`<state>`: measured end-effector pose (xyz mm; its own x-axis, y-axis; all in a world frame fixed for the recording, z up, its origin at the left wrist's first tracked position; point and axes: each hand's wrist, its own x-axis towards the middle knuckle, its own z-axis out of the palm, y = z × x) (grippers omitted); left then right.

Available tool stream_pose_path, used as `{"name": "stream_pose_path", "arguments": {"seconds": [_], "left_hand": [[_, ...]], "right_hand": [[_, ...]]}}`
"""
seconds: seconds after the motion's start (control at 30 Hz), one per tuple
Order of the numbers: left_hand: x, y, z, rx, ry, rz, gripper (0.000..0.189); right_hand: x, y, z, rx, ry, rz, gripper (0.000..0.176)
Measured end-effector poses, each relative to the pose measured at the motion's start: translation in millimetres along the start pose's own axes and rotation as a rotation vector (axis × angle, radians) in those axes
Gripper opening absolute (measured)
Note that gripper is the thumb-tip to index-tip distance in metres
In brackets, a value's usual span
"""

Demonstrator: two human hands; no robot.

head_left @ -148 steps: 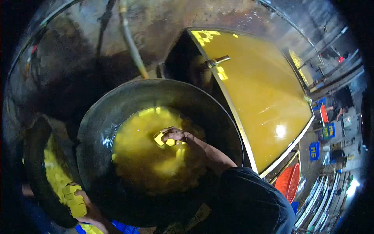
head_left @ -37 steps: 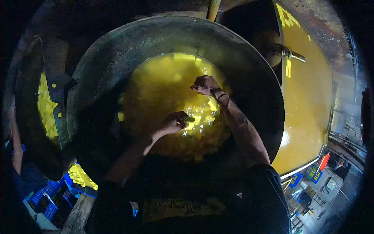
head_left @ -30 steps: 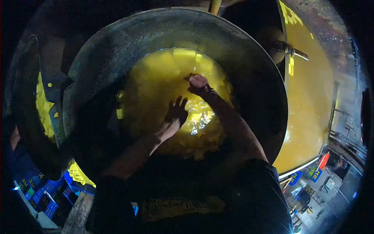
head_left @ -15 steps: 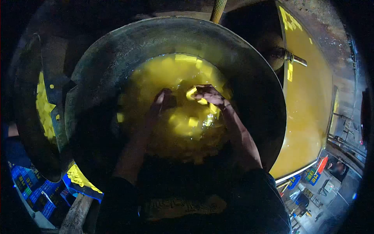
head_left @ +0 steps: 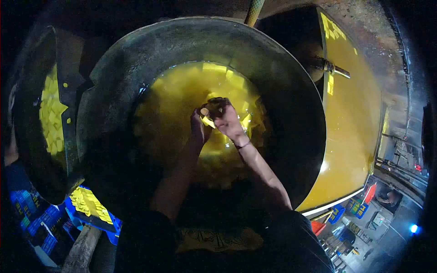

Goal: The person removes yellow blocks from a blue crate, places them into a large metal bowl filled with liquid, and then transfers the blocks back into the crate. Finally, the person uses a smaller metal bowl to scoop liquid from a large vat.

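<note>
1. A second earlier my left hand (head_left: 199,128) lay spread on the yellow liquid (head_left: 175,93), apart from my right hand (head_left: 227,120). By this moment the two had met over the middle of the big pan (head_left: 114,75).
2. Both hands were curled and pressed together, pinching a yellow piece (head_left: 208,122) between them just above the liquid at the pan's centre.
3. I judged the piece was lifted clear and shared by both hands, no longer loose among the floating pieces (head_left: 236,82) toward the pan's far side.
4. Left of the pan, the smaller pan (head_left: 68,150) held yellow cubes.
</note>
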<state>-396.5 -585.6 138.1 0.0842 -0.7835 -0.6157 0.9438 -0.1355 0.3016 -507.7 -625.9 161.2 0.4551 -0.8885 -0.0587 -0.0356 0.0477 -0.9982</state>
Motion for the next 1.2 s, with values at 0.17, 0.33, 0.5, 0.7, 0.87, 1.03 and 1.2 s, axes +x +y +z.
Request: {"name": "stream_pose_path", "arguments": {"seconds": [0.17,0.33,0.5,0.7,0.87,1.03,1.2], "left_hand": [[-50,18,55,0.257,-0.086,0.498,0.042],[-13,72,50,-0.319,-0.272,0.056,0.044],[-32,122,99,-0.367,-0.230,0.137,0.041],[-76,173,137,-0.394,-0.393,0.242,0.044],[-117,209,148,-0.421,-0.489,0.318,0.046],[-192,237,148,-0.535,-0.522,0.424,0.052],[-256,247,95,0.554,0.115,1.294,0.051]], "right_hand": [[13,-57,-2,-0.486,-0.082,0.127,0.044],[-28,-26,-6,-0.899,-0.248,0.757,0.052],[-102,89,1,-0.904,-0.117,0.245,0.037],[-67,49,-25,0.118,-0.222,0.406,0.035],[3,144,-29,0.709,-0.496,0.621,0.052],[13,45,78,-1.110,-0.261,0.336,0.053],[15,71,98,-1.228,-0.518,0.229,0.047]]}}
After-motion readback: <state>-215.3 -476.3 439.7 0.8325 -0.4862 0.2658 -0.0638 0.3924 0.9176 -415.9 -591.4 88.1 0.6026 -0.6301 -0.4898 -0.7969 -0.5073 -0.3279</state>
